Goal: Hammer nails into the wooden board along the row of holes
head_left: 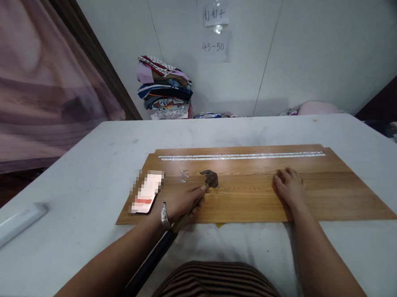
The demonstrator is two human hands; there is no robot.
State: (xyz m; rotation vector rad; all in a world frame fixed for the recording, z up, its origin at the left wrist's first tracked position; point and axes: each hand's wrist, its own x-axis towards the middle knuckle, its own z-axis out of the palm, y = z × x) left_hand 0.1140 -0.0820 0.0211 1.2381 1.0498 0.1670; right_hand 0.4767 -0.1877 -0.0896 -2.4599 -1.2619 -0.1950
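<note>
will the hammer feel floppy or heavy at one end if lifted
The hammer is probably head-heavy, given its chunky, metal-looking head on a long, slim handle. That straight handle should be stiff. Gripped near the head, as in the left hand, it likely feels more balanced.

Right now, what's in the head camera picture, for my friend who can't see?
A left hand grips a hammer beside a row of dark dots on a wooden board, where the right hand rests. Loose nails lie between the hammer's head and a phone.
</note>
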